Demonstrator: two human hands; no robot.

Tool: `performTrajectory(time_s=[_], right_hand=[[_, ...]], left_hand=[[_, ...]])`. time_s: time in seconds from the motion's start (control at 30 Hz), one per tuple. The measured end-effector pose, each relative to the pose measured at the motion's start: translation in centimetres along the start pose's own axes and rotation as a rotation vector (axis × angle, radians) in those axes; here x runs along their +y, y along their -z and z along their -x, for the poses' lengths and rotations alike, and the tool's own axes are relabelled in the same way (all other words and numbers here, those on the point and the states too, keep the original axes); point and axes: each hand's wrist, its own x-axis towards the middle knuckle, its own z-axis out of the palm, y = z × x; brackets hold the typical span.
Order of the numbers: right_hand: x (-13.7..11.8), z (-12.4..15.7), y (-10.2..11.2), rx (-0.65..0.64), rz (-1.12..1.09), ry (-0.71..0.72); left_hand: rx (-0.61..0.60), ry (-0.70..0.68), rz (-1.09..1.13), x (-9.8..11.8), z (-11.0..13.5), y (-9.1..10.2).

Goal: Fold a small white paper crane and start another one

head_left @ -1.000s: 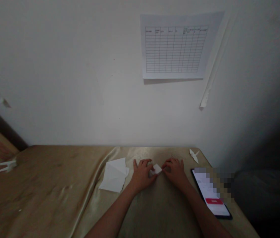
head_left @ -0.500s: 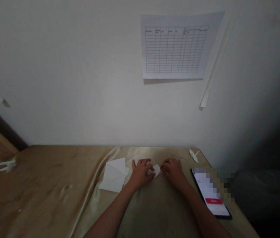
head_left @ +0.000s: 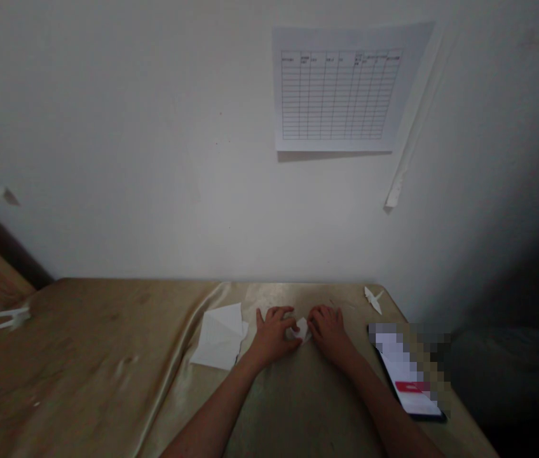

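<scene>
1. A small white paper [head_left: 302, 327] lies on the cloth [head_left: 293, 407].
2. Left hand [head_left: 273, 334] at its edge, thumb and forefinger slightly parted; grip, I can't tell.
3. Right hand [head_left: 329, 332] opposite, fingers bunched; from here its grip is hidden.

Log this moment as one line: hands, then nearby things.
left hand: touching small paper, left side | right hand: at its right edge | left of hands: larger creased sheet | right of hands: phone, bird-shaped paper
</scene>
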Motion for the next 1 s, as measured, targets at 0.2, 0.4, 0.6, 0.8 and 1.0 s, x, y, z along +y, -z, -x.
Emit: performTrajectory(time_s=[0.2,0.4,0.6,0.8,1.0], right_hand=[[-0.5,-0.3,-0.5,-0.02,0.043,-0.018],[-0.8,-0.6,-0.7,-0.039,0.069,-0.033],[-1.1,-0.5,-1.0,-0.019,0.12,-0.04],[-1.4,-0.4,-0.9,-0.006,0.143,-0.042],[-1.6,-0.4,-0.6,0.004,0.158,-0.043]], left_hand=[[-0.006,0.016,0.004,0.1,0.0,-0.1],[-0.008,0.014,0.0,0.0,-0.2,-0.2],[-0.001,0.01,0.011,0.0,-0.2,-0.1],[0.025,0.027,0.029,0.1,-0.1,-0.3],[0.015,0.051,0.014,0.0,-0.3,-0.5]])
